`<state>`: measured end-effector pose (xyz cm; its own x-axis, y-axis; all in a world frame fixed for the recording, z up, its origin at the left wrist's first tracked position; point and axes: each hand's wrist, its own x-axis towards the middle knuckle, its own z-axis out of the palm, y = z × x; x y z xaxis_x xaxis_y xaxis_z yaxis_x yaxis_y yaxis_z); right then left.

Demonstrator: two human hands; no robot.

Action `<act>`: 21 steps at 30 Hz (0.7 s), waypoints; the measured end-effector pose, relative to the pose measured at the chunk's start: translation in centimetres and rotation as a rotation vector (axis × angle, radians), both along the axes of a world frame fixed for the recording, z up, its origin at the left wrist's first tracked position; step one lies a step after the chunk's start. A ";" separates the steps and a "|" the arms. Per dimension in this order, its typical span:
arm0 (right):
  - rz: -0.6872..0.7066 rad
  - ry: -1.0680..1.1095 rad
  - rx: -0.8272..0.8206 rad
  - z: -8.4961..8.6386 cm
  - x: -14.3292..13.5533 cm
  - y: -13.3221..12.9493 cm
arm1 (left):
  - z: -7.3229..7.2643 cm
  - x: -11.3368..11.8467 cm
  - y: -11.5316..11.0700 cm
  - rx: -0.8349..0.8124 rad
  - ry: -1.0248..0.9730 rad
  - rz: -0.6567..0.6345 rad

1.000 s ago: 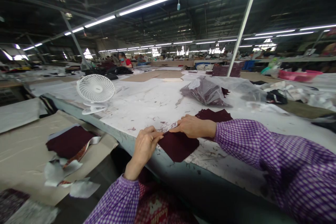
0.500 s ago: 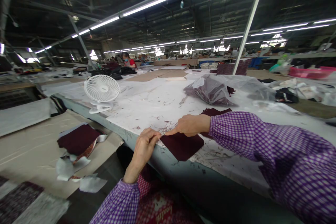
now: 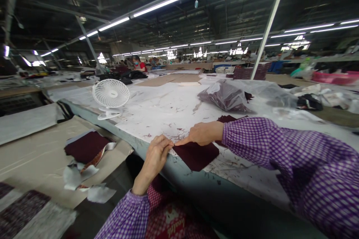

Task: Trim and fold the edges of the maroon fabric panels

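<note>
A dark maroon fabric piece lies at the near edge of the white-covered table, its front part hanging over the edge. My left hand is closed in a pinch on the left corner of this piece, thumb against fingers. From the right, my right hand rests over the top edge of the fabric, index finger stretched out with its tip close to the left fingertips. Its other fingers are partly curled and partly hidden. Behind my right wrist, more maroon fabric pieces lie partly covered by the hand and sleeve.
A white fan stands at the table's left edge. A clear plastic bag with maroon cloth lies farther back. On the lower left surface are a maroon fabric stack and pale scraps. A pole rises behind the bag. Someone in red sits far off.
The whole view has shifted slightly to the right. Both hands keep nearly the same position on the maroon fabric, with the right index fingertip slightly closer to the left fingertips.
</note>
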<state>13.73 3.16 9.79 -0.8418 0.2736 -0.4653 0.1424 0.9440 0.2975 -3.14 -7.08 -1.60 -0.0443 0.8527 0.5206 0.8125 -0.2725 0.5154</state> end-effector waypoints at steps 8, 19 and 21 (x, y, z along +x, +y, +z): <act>0.149 0.209 0.129 -2.5 1.5 0.0 | -0.8 0.0 -0.5 0.065 -0.076 0.055; -0.040 0.516 0.143 -5.3 3.1 1.0 | -2.5 1.3 -1.7 0.135 0.485 0.096; -0.061 0.523 0.108 -5.2 3.1 1.4 | -2.8 0.7 -1.8 0.182 0.529 0.095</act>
